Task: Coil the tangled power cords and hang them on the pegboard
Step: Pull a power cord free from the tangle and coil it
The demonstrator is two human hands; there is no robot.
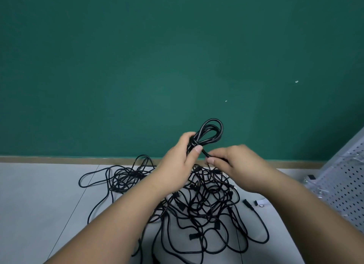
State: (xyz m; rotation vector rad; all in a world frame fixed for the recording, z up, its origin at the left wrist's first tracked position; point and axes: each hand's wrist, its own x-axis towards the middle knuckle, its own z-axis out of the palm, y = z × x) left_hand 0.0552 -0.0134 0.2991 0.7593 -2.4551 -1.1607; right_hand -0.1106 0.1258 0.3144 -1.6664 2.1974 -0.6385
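Saw tangled cords (197, 200) heaped on floor, partly hidden behind forearms. Gripped coil (208, 134) in left hand (177, 161), above heap. Pinched its tail with right hand (236, 165); end hidden. Caught pegboard (342, 183) far right, cut off.

Tangled cords (199, 204) lie on the floor (39, 195) before the wall (137, 57); pegboard (342, 185) stands right.
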